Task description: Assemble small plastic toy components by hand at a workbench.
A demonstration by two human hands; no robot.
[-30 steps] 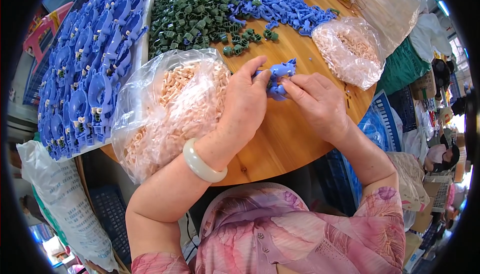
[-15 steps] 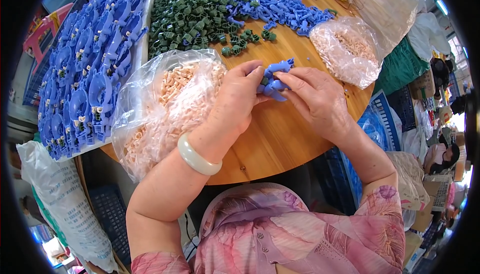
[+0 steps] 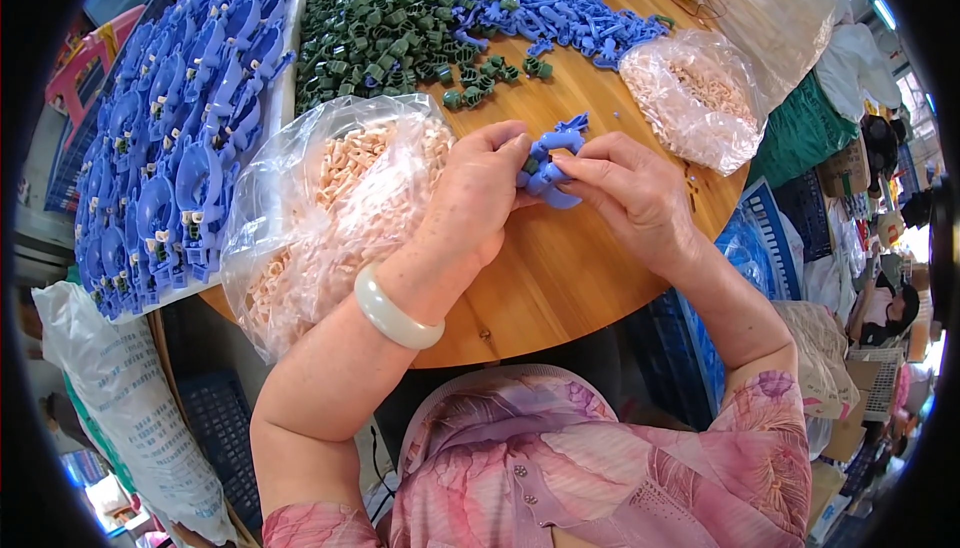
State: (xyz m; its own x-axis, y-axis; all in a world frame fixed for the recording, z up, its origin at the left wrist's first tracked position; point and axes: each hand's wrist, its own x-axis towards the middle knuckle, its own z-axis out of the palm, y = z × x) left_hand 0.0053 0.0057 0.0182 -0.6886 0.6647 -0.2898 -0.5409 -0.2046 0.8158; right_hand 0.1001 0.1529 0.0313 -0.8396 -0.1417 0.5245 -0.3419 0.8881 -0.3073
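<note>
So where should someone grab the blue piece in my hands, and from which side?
The blue piece is probably best pinched at its far end, coming from beyond the hands: that end juts free, the left hand covering its left, the right hand its right.

A curved blue piece [image 3: 546,184] is held between fingers [image 3: 596,174]

Looks like a small workshop to me. The wooden counter [image 3: 570,283] has loose heaps of green plastic parts [image 3: 385,38] and blue plastic parts [image 3: 575,16], plus clear bags of peach-coloured bits [image 3: 350,203]. Bare hands [image 3: 645,196] are on one blue piece [image 3: 552,182], with rows of blue assemblies [image 3: 160,203] alongside. Stuffed white sack [image 3: 130,408], plastic crate [image 3: 215,428] and cardboard box [image 3: 845,172] crammed in around it too.
</note>
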